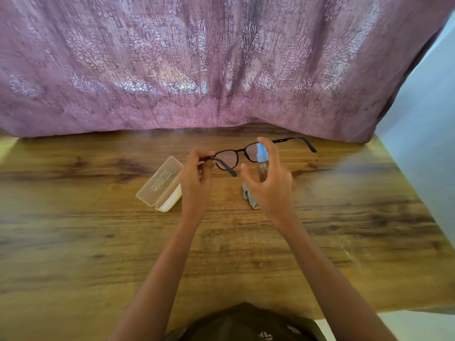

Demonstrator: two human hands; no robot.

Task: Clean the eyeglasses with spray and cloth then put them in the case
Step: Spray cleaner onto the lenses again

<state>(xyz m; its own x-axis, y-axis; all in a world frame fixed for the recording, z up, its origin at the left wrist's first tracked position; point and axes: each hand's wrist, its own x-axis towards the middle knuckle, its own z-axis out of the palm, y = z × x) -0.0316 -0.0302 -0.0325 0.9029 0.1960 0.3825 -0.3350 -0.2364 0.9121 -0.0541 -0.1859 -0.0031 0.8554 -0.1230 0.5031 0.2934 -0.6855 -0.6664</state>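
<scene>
- Curtain (172,70) hangs along the tabletop's (98,242) far edge.
- Left hand (197,173) pinches glasses (227,159), up off the wood.
- Right hand (270,185) grips spray (261,156), 1 finger on top.
- Open case (162,185) left, cloth (247,194) right.

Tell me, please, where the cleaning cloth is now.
In the head view, the grey cloth lies on the table right of centre, partly hidden under the right hand holding the spray bottle; the open case is left of it.

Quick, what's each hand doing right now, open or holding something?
Left hand pinches the eyeglasses at one hinge.
Right hand grips the spray bottle, forefinger on its top.
</scene>
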